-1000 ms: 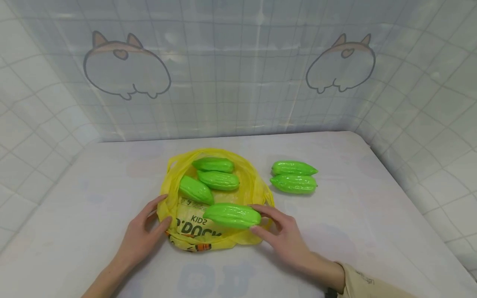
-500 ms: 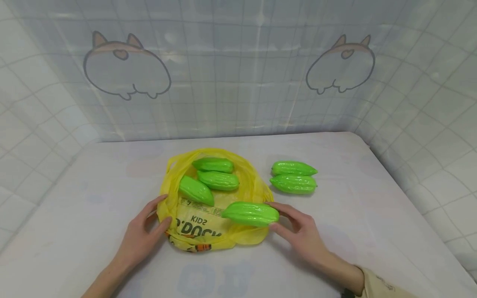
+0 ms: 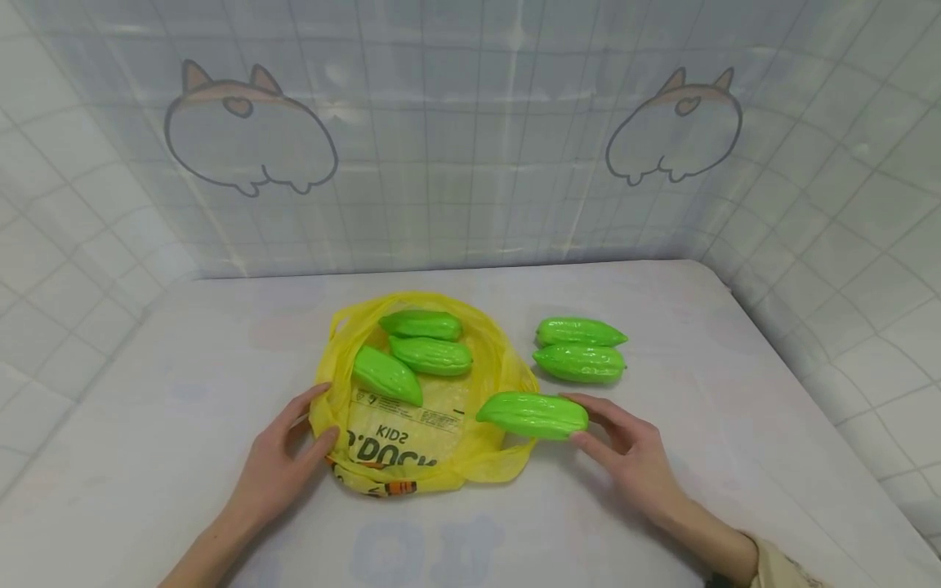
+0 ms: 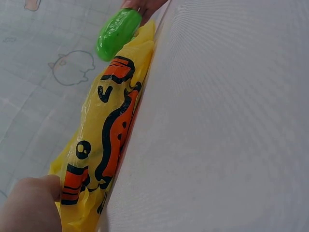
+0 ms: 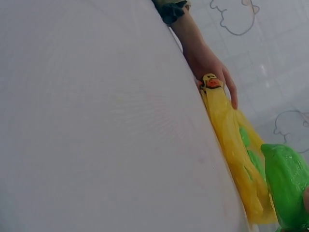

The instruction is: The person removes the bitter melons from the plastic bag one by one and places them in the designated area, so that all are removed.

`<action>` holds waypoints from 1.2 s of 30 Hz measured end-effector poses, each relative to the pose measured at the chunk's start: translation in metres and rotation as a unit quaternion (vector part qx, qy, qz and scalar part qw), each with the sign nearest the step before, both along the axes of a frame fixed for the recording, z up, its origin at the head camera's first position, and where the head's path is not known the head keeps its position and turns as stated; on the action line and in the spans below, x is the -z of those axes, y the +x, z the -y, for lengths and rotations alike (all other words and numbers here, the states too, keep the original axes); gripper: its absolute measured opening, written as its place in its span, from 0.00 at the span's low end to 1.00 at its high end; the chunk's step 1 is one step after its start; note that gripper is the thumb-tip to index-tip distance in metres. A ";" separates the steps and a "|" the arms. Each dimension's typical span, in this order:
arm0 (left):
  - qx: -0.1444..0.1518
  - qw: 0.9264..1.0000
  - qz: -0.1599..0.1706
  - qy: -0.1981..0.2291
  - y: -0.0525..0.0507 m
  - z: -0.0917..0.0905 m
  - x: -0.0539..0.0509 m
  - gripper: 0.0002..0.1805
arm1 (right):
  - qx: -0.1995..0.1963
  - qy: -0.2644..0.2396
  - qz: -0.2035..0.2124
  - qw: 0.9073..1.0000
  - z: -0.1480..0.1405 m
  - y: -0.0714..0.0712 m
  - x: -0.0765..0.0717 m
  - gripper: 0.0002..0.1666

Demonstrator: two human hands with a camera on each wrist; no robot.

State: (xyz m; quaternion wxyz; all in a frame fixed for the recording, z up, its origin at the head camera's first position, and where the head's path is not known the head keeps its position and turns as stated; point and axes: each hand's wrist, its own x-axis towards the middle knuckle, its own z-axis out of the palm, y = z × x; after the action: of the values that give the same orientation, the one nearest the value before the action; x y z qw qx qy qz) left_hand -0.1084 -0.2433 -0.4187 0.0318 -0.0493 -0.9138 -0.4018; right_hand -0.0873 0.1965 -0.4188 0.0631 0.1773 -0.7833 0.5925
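Between the thumb and fingers of my right hand [image 3: 632, 449] is a green bitter melon [image 3: 532, 415], gripped at its right end. Its pointed left end hangs over the right rim of a yellow plastic bag [image 3: 500, 359]. My left hand [image 3: 283, 457] holds the bag's left edge; in the left wrist view the thumb [image 4: 36, 195] presses on the duck-printed side. Inside the wide-mouthed bag lie an upper melon [image 3: 422, 325], a middle melon [image 3: 431, 357] and a slanted melon [image 3: 385, 376]. The right wrist view shows the held melon [image 5: 286, 186] beside the bag [image 5: 231, 150].
Right of the bag, a rear melon [image 3: 579, 331] and a front melon [image 3: 581, 363] lie side by side on the white tabletop [image 3: 684, 392]. A tiled-pattern curtain [image 3: 470, 163] with dog drawings rises behind the table and along both sides.
My right hand has carried the held bitter melon rightward, from above the bag's inside to its right rim. The left hand and the other melons have stayed in place.
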 end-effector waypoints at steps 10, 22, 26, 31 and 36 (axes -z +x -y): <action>0.003 1.000 -0.009 0.004 0.000 0.000 0.001 0.35 | 0.024 0.019 -0.013 0.999 -0.020 0.001 0.000 0.28; 0.004 1.000 -0.025 -0.002 0.000 0.000 0.001 0.34 | 0.059 0.035 -0.023 0.997 -0.042 0.000 0.003 0.27; 0.004 1.000 -0.029 -0.005 0.001 0.000 0.001 0.34 | 0.065 0.031 -0.030 0.997 -0.050 0.000 0.003 0.27; 0.005 1.000 -0.029 -0.006 0.001 0.000 0.000 0.34 | 0.081 0.036 -0.033 0.995 -0.056 0.001 0.002 0.26; 0.003 1.000 -0.027 -0.008 0.002 0.000 0.001 0.34 | 0.110 0.056 -0.026 0.992 -0.058 0.000 0.000 0.25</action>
State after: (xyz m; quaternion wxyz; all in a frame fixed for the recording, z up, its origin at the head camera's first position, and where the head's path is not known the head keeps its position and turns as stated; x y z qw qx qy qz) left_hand -0.1068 -0.2432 -0.4195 0.0554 -0.0630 -0.9155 -0.3935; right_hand -0.0870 0.2544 -0.4190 0.1383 0.1089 -0.8277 0.5328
